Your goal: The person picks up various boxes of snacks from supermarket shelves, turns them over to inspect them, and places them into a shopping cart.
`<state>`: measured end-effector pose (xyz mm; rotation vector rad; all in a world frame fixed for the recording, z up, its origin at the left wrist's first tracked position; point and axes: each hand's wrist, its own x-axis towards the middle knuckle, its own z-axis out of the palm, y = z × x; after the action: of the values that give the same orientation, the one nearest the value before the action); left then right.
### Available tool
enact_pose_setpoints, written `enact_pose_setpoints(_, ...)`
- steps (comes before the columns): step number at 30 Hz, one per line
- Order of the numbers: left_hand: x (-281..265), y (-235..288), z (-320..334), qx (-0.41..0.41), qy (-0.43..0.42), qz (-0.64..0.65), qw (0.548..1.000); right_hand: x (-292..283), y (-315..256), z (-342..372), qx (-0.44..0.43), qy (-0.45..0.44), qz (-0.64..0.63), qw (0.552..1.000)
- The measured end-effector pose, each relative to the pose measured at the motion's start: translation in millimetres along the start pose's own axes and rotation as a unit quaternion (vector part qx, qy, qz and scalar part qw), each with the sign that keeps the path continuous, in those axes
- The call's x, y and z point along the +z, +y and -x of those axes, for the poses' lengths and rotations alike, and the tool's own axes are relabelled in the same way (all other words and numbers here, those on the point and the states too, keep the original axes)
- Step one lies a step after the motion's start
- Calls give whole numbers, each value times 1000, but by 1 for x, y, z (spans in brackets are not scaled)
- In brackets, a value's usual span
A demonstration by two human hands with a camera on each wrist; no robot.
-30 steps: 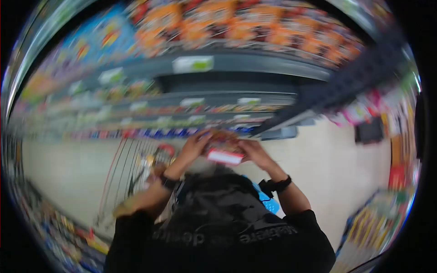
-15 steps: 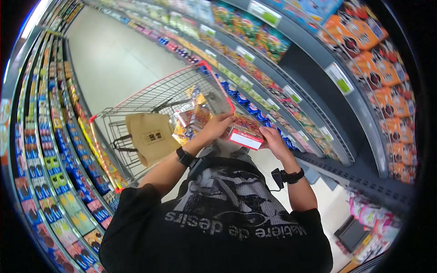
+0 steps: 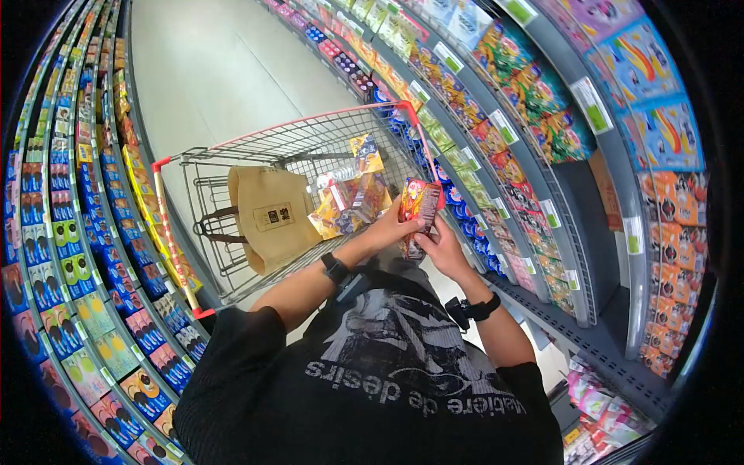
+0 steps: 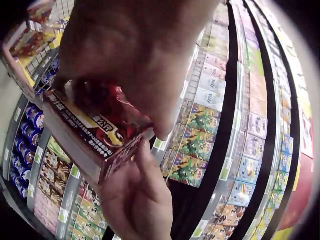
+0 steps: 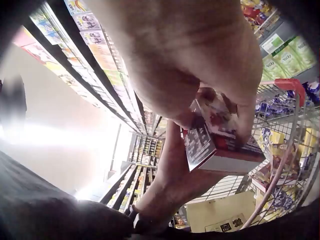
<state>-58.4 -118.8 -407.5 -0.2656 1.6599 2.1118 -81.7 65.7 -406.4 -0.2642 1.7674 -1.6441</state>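
Observation:
A small red box (image 3: 419, 200) with a colourful printed face is held between both hands, in front of the person's waist. My left hand (image 3: 394, 231) grips its near left part, thumb across the printed face. Lower on the right side, my right hand (image 3: 444, 246) holds it with thumb and fingers. In the left wrist view the box (image 4: 95, 135) shows dark panels with white lettering and a pale side; the left hand (image 4: 130, 55) covers part of it from above. Fingers of the right hand (image 5: 195, 60) curl over the box (image 5: 220, 147) in the right wrist view.
A wire shopping cart (image 3: 310, 124) with red corners stands just ahead, left of the hands. Inside it are a brown paper bag (image 3: 273, 217) and several yellow snack packs (image 3: 335, 221). Stocked shelves (image 3: 535, 116) run close on the right, others (image 3: 93, 310) on the left.
The head view has swung left, from the shelf to the cart and aisle. Both hands have tilted the box, so its printed face shows where a white side showed half a second ago.

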Motion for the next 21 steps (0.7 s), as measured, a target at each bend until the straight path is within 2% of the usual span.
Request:
enact_pose_setpoints(3, -28, -24, -11, -38, -25, 72, 996, 19, -9, -14, 85, 5, -55, 995)
enact_pose_setpoints(7, -57, -22, -13, -94, -63, 131, 985, 30, -6, -35, 151, -26, -30, 988)
enact_pose_setpoints(8, -61, -20, -12, -85, -54, 108, 989, 32, -2, -40, 144, -37, -9, 989)
enact_pose_setpoints(10, -85, -59, -31, -67, -68, 8, 995, 34, 6, -47, 150, -46, -12, 988)
enact_pose_setpoints(11, -93, -53, -34, -58, -76, -42, 995, 35, 9, -51, 153, -48, -13, 987)
enact_pose_setpoints(12, -99, -48, -32, -81, -48, -69, 993, 30, 11, -52, 183, -69, 1, 981)
enact_pose_setpoints(15, -117, -23, -38, -131, -24, -202, 970, 21, 14, -54, 198, -43, 8, 979)
enact_pose_setpoints(17, -134, -79, -60, -136, 62, -181, 972, 0, 13, -52, 80, 35, 99, 991)
enact_pose_setpoints(19, -161, -152, -89, -81, 104, -203, 970, -32, 13, -47, 0, 144, 185, 972)
enact_pose_setpoints(20, -161, -142, -87, -62, 108, -198, 972, -57, 10, -47, -24, 212, 224, 951)
enact_pose_setpoints(21, -160, -131, -85, -42, 115, -193, 974, -69, -25, -38, -6, 271, 194, 943)
